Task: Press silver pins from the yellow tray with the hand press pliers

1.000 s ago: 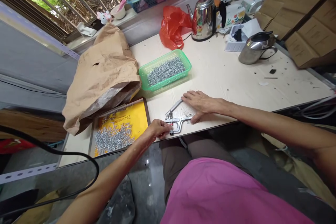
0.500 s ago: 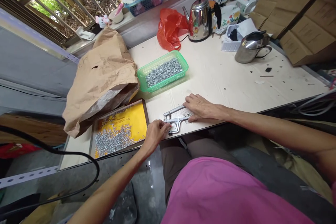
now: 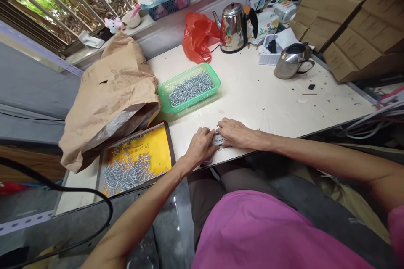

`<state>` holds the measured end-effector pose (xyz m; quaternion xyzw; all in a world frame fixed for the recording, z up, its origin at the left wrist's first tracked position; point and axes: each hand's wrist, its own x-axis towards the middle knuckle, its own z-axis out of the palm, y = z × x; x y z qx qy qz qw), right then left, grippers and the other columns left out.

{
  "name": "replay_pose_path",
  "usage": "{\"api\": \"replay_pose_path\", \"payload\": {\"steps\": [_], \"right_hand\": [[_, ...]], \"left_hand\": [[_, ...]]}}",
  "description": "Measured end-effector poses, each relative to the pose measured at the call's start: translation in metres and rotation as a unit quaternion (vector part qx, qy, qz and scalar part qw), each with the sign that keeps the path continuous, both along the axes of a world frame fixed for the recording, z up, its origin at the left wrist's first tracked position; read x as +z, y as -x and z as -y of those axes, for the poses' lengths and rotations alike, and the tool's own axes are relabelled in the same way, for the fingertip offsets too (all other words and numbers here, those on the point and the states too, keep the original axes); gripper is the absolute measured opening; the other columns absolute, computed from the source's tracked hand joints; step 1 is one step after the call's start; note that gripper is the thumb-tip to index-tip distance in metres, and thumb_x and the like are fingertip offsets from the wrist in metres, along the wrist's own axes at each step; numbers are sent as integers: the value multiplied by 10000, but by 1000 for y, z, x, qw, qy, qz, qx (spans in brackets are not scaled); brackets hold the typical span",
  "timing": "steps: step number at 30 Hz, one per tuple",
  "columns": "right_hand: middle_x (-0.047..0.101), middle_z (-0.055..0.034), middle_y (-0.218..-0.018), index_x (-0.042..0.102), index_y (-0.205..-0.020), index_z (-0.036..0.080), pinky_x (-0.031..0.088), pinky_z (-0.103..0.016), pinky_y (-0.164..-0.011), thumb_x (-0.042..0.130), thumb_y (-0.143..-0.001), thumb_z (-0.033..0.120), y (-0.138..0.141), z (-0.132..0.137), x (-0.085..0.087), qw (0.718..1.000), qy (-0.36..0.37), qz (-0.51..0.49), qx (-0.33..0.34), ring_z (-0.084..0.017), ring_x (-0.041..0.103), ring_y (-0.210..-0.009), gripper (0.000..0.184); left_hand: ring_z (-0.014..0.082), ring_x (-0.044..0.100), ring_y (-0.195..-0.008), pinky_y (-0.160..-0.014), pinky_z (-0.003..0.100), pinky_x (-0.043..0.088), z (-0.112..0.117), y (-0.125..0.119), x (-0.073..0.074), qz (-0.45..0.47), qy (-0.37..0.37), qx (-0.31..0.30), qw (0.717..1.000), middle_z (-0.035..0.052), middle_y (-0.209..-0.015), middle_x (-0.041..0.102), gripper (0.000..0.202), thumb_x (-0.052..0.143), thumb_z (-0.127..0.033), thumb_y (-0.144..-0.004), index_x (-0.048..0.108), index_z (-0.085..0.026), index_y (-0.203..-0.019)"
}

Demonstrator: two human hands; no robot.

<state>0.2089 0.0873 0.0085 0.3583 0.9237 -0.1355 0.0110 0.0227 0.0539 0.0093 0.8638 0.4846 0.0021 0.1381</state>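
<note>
At the table's front edge, a grey metal two-handled hand tool (image 3: 218,139) lies mostly hidden beneath my hands. My left hand (image 3: 201,145) is closed over its left end, fingers bent around it. My right hand (image 3: 235,133) grips the right end of the handles with curled fingers. To the left of my left hand is a shallow dark-rimmed tray (image 3: 170,145) with a yellow lining, holding a heap of small shiny metal pieces (image 3: 128,173). A green plastic basket (image 3: 162,96) behind my hands holds many similar pieces (image 3: 192,89).
A large brown paper bag (image 3: 110,92) slumps at the left, beside the tray. Towards the back stand a red plastic bag (image 3: 197,35), a steel kettle (image 3: 232,29), a white bin (image 3: 268,55) and a steel jug (image 3: 290,63). Cardboard boxes (image 3: 350,29) are at the right.
My left hand has moved right, from the tool's left tip to over its body, covering most of it. My right hand stays at the handles. The whole view has shifted slightly.
</note>
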Motion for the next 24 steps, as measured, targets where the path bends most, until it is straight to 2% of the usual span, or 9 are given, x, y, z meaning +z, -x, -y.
{"api": "replay_pose_path", "payload": {"steps": [3,7,10,12,14,16,19,22,24], "right_hand": [[622,-136,-956,652,-925,104,402,-314,-777,628,-855,218,2,-6,-5,1000,2,-6,9,-243,545,-968,136],[640,-120,-912,657,-907,108,381,-303,-761,546,-905,199,4,-9,-8,1000,15,-19,17,-219,558,-923,143],[630,-119,-929,660,-928,111,380,-298,-753,565,-891,203,4,-12,-6,1000,-5,-13,8,-218,547,-929,138],[614,-128,-970,663,-954,113,385,-299,-746,658,-830,264,3,-17,-3,1000,-23,-10,4,-240,530,-966,196],[598,-137,-998,666,-977,113,392,-309,-754,736,-754,388,0,-25,-2,999,-28,-16,29,-262,517,-980,361],[600,-128,-967,670,-981,117,394,-314,-758,711,-759,479,-4,-33,-3,997,-10,-26,68,-249,529,-928,426],[615,-107,-955,663,-1025,136,381,-293,-754,605,-867,360,-7,-44,-7,997,5,-56,62,-203,551,-873,280],[636,-95,-984,672,-962,149,350,-295,-759,539,-889,197,0,-53,-11,998,-30,-56,14,-196,553,-910,159],[650,-90,-980,675,-903,153,329,-319,-771,524,-899,197,9,-60,-9,998,-60,-36,2,-211,544,-935,157]], "left_hand": [[242,528,-997,-845,366,465,1,-5,-1,-12,-4,24,1000,96,-1028,581,241,593,-306,-866,605,-169,-1064],[230,533,-958,-819,351,463,-3,-9,-2,-11,-2,58,998,85,-967,602,173,546,-290,-899,627,-167,-990],[233,539,-967,-830,358,472,-4,-9,-2,-4,-6,66,998,83,-969,612,180,553,-288,-894,627,-174,-1013],[243,544,-1021,-865,377,481,1,-9,-4,8,-30,78,996,92,-1047,614,241,569,-297,-884,604,-176,-1089],[266,525,-1137,-940,424,470,14,-11,-10,33,-75,100,992,120,-1208,579,306,562,-266,-884,561,-172,-1176],[294,454,-1276,-1021,476,426,31,-15,-19,64,-117,116,984,153,-1361,497,334,512,-203,-902,529,-161,-1233],[311,338,-1386,-1086,513,368,57,-23,-32,101,-131,113,980,175,-1440,441,359,458,-199,-931,508,-143,-1282],[305,359,-1379,-1114,551,318,72,-29,-37,129,-106,100,981,147,-1405,503,391,471,-287,-943,494,-165,-1315],[302,378,-1370,-1123,570,290,74,-30,-38,142,-93,97,981,134,-1388,526,424,486,-338,-938,483,-177,-1331]]}}
